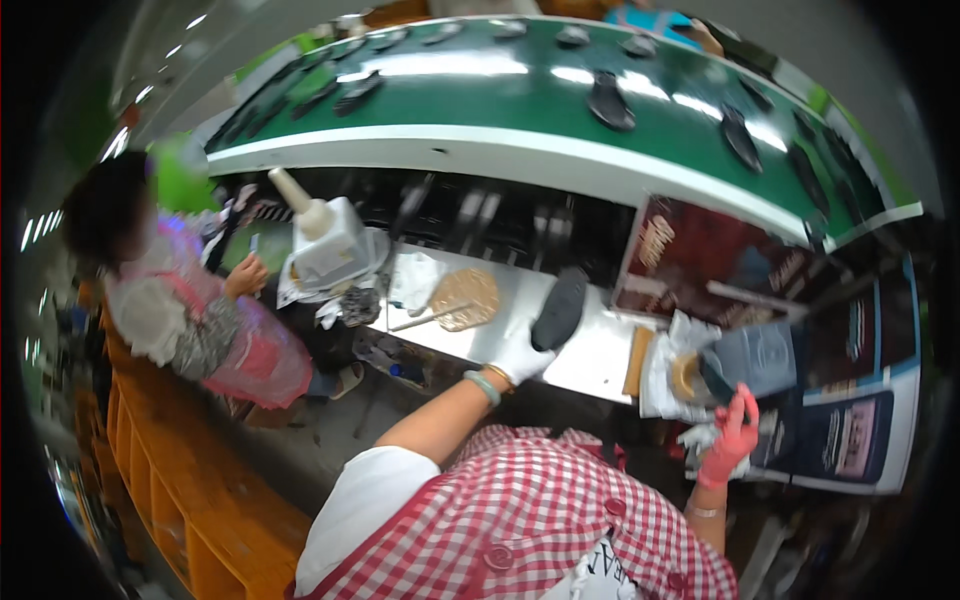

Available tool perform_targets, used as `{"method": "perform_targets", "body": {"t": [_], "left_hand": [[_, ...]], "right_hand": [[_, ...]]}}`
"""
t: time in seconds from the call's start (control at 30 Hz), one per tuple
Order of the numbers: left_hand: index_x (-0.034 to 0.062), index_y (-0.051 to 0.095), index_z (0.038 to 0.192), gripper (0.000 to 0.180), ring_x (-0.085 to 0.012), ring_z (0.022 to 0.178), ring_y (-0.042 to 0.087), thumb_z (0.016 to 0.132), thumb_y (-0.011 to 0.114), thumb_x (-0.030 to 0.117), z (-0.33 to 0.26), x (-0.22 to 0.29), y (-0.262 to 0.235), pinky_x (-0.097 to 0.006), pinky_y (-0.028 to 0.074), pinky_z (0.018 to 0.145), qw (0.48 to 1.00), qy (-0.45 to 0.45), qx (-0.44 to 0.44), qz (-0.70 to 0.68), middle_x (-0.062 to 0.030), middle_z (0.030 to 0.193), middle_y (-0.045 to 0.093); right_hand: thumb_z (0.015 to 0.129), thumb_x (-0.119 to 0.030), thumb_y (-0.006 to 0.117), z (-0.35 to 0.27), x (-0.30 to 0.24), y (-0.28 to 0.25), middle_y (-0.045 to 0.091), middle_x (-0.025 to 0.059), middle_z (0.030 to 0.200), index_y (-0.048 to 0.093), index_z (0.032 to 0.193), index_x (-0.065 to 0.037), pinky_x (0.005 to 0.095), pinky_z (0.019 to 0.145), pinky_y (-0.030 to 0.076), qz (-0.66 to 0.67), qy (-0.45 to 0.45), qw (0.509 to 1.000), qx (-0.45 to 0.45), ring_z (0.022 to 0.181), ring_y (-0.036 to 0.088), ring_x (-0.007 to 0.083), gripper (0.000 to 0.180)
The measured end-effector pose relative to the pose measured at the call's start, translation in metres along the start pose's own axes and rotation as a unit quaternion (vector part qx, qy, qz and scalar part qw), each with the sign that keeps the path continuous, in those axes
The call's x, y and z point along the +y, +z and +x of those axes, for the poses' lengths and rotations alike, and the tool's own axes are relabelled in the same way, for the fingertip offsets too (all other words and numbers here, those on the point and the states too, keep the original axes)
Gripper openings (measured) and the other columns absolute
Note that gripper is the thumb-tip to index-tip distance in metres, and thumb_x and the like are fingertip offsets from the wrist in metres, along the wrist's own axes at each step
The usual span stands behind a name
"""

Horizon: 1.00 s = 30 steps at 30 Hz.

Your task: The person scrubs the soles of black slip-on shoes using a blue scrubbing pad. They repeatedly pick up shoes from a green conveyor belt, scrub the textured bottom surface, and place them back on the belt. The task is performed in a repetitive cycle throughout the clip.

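My left hand (520, 357), in a white glove, grips a black shoe sole (560, 310) by its near end. The sole lies tilted over the shiny metal worktop (597, 362). In a pink glove, my right hand (733, 442) is at the right, its fingers pinched at the end of a dark flat tool (716, 380). The tool's exact kind is too blurred to tell. It slants over a pale yellowish round container (688, 377) wrapped in white paper or cloth. Beside that stands a clear plastic tub (757, 357).
Behind the worktop runs a green conveyor belt (460, 98) carrying several black soles. A brown round pad (466, 298), a thin stick (432, 317) and a white cloth (414, 280) lie left of my sole. Further left are a white nozzle bottle (328, 240) and a person (215, 310). Printed boxes (710, 262) stand right.
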<state>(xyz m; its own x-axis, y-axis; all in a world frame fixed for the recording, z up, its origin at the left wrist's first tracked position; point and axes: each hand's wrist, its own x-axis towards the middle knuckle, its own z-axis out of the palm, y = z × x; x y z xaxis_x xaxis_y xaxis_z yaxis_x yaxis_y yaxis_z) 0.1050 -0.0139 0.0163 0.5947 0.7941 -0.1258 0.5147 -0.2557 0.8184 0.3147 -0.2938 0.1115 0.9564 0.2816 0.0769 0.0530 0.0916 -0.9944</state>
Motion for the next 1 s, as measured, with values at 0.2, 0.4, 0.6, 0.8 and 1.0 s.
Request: {"method": "perform_targets", "body": {"t": [0.2,0.4,0.6,0.8,1.0], "left_hand": [[0.0025,0.046,0.121,0.039,-0.0228,0.095,0.06,0.087,0.059,0.016,-0.012,-0.008,0.026,-0.039,0.053,0.076,0.831,-0.064,-0.03,-0.552,-0.011,0.113,0.057],[-0.0053,0.059,0.098,0.028,-0.032,0.082,0.064,0.076,0.062,0.012,-0.031,0.017,0.01,-0.043,0.052,0.081,0.743,-0.163,-0.171,-0.626,-0.0188,0.089,0.065],[0.0094,0.026,0.139,0.075,-0.0362,0.105,0.058,0.071,0.054,-0.006,-0.052,0.072,0.006,-0.047,0.051,0.086,0.701,-0.129,-0.238,-0.659,-0.0179,0.12,0.053],[0.0111,0.037,0.134,0.047,-0.0327,0.105,0.058,0.095,0.043,0.036,-0.048,0.051,0.014,-0.041,0.054,0.078,0.686,-0.176,-0.258,-0.657,-0.0149,0.122,0.053],[0.0124,0.036,0.135,0.046,-0.0308,0.103,0.059,0.095,0.043,0.034,-0.053,0.05,0.019,-0.04,0.054,0.078,0.715,-0.174,-0.242,-0.632,-0.0129,0.122,0.053]], "right_hand": [[0.089,-0.023,0.062,0.026,0.008,-0.004,0.061,-0.0006,0.084,0.064,0.103,-0.002,0.0194,0.059,0.042,-0.045,0.052,0.998,0.015,0.063,0.051,0.0061,0.026],[0.086,-0.03,0.065,0.045,0.047,-0.017,0.062,0.0022,0.075,0.065,0.102,-0.001,0.0223,0.06,0.046,-0.139,0.071,0.988,0.01,0.062,0.056,0.0081,0.033],[0.086,-0.03,0.065,0.059,0.082,-0.025,0.062,-0.0008,0.079,0.065,0.103,-0.005,0.0204,0.05,0.038,-0.187,0.087,0.978,-0.014,0.06,0.054,0.0057,0.031],[0.086,-0.029,0.064,0.061,0.08,-0.023,0.063,-0.0009,0.08,0.064,0.103,-0.004,0.0191,0.048,0.036,-0.11,0.092,0.99,0.003,0.059,0.053,0.0048,0.031],[0.087,-0.025,0.064,0.06,0.089,-0.027,0.061,0.0023,0.081,0.064,0.101,-0.001,0.0204,0.057,0.045,-0.08,0.097,0.992,-0.014,0.062,0.055,0.0072,0.028]]}}
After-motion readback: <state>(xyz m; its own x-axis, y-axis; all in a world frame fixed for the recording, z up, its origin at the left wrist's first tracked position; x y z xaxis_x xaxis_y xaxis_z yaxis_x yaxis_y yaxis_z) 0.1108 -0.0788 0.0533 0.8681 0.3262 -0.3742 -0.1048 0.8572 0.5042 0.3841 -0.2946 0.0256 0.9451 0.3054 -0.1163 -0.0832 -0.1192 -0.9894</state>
